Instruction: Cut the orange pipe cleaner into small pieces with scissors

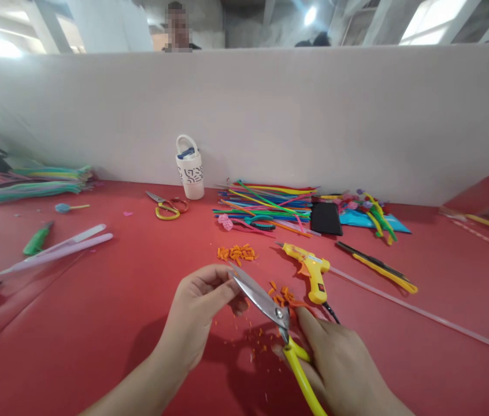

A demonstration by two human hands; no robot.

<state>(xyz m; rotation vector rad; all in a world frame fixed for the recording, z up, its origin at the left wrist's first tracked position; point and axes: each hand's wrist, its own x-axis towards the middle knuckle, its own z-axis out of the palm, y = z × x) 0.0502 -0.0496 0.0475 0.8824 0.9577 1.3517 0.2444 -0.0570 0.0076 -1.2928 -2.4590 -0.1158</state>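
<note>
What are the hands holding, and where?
The right hand grips the scissors by their yellow handles. Whether the left hand, pinched at the blade tips, holds anything cannot be told.

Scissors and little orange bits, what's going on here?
A person is working at a red table. Their right hand grips yellow-handled scissors, blades pointing towards the left hand, which pinches at the blade tips; what it pinches is too small to tell. Cut orange bits lie piled and scattered nearby. A yellow glue gun and a bundle of pipe cleaners lie behind.
</note>
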